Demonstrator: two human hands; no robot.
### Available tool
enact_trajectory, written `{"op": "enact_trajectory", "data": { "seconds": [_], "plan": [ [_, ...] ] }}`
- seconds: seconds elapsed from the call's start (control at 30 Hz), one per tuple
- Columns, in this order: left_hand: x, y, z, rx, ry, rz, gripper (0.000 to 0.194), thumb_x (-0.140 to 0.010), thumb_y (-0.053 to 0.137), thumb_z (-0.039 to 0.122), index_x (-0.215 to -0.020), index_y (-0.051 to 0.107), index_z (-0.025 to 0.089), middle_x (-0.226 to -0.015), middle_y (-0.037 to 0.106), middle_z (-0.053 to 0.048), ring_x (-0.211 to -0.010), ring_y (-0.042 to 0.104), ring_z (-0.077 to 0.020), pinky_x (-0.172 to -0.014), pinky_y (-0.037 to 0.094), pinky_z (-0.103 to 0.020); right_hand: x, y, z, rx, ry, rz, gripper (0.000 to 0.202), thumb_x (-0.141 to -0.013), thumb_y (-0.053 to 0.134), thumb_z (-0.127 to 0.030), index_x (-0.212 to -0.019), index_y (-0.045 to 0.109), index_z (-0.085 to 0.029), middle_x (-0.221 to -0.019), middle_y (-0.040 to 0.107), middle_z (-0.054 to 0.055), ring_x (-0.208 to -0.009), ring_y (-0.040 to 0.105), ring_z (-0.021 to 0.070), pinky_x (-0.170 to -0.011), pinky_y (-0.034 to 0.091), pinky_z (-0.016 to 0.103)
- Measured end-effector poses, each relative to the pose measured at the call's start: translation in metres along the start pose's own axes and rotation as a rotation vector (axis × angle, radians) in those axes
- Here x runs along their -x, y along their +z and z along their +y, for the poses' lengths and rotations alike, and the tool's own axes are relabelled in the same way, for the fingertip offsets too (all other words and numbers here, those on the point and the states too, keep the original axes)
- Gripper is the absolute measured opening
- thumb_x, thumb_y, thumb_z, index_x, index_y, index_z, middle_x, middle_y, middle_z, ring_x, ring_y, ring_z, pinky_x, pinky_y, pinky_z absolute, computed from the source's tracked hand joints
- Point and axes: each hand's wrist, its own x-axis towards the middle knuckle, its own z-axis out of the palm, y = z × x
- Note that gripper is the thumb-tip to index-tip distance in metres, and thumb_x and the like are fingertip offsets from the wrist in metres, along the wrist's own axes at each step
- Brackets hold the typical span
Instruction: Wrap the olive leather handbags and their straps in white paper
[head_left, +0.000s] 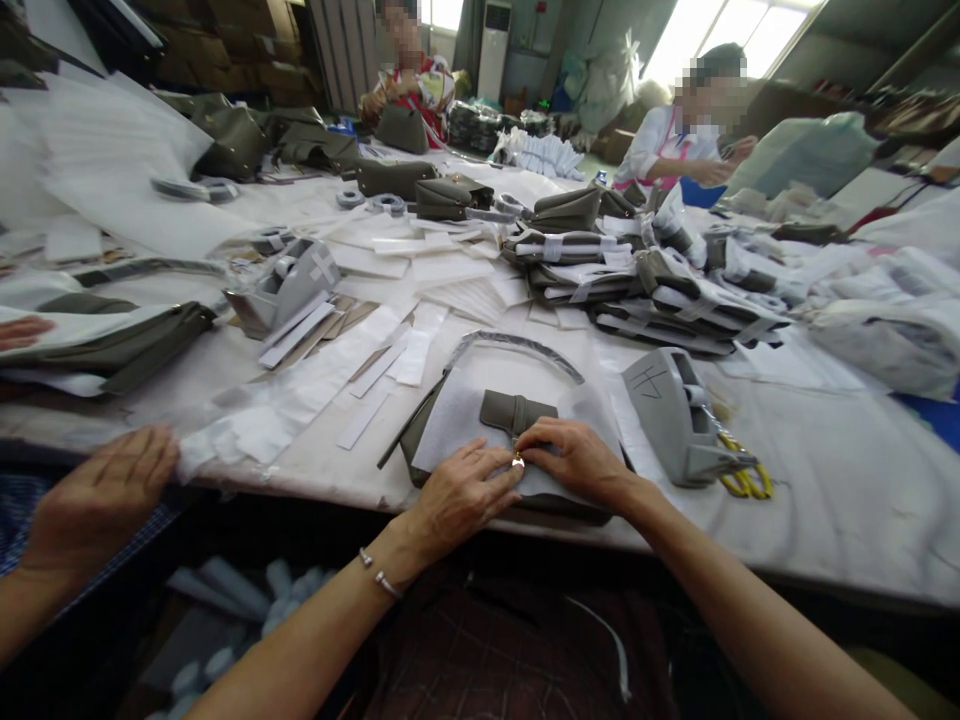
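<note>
An olive-grey handbag (491, 410) lies on the table edge in front of me, its front partly covered by a white protective sheet (450, 415). Its handle (517, 345) is wrapped and arches away from me. My right hand (574, 455) pinches at a small shiny gold-coloured clasp (517, 461) below the flap strap. From the other side, my left hand (465, 490) lies on the bag with its fingers stretched out, fingertips beside the clasp. The underside of the clasp is hidden by the fingers.
To the right stand a grey tape dispenser (667, 415) and yellow-handled scissors (746, 480). Stacked wrapped bags (585, 265) lie beyond. Left are paper strips (382, 370), another dispenser (289, 285), and a co-worker's hand (105, 495) near another bag (161, 340). Two people work across the table.
</note>
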Motion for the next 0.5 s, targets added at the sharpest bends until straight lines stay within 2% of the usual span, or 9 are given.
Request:
{"op": "enact_trajectory", "data": {
  "seconds": [0.1, 0.27, 0.4, 0.5],
  "plan": [
    [0.001, 0.001, 0.002, 0.04, -0.023, 0.005, 0.023, -0.097, 0.054, 0.023, -0.118, 0.061, 0.016, -0.113, 0.069, -0.007, -0.109, 0.064, -0.0173, -0.108, 0.046, -0.04, 0.0, 0.003, 0.004, 0.042, -0.015, -0.023, 0.015, -0.093, 0.061, -0.028, -0.1, 0.075, -0.026, -0.092, 0.072, 0.001, -0.083, 0.066, 0.015, -0.079, 0.049, 0.026],
    [-0.005, -0.003, 0.009, 0.055, -0.126, -0.067, 0.023, -0.094, 0.059, 0.024, -0.117, 0.061, 0.018, -0.121, 0.065, -0.008, -0.112, 0.062, -0.0203, -0.108, 0.045, -0.042, -0.001, 0.002, 0.009, 0.078, -0.069, -0.058, 0.017, -0.093, 0.063, -0.032, -0.104, 0.075, -0.027, -0.092, 0.07, 0.002, -0.083, 0.066, 0.0143, -0.076, 0.05, 0.025],
    [-0.011, -0.01, 0.01, 0.083, -0.156, -0.165, 0.026, -0.092, 0.063, 0.027, -0.117, 0.06, 0.018, -0.114, 0.067, -0.006, -0.108, 0.063, -0.0204, -0.107, 0.046, -0.042, -0.003, 0.001, 0.014, 0.054, -0.11, -0.076, 0.016, -0.092, 0.064, -0.029, -0.103, 0.076, -0.026, -0.09, 0.067, 0.002, -0.082, 0.065, 0.0136, -0.076, 0.05, 0.024],
    [-0.012, -0.014, 0.007, 0.09, -0.161, -0.225, 0.031, -0.09, 0.066, 0.031, -0.118, 0.06, 0.019, -0.111, 0.067, -0.006, -0.106, 0.063, -0.0213, -0.103, 0.048, -0.041, -0.009, -0.002, 0.017, 0.016, -0.099, -0.146, 0.015, -0.091, 0.065, -0.027, -0.101, 0.076, -0.026, -0.089, 0.068, 0.001, -0.08, 0.066, 0.0133, -0.076, 0.05, 0.023]
  ]
}}
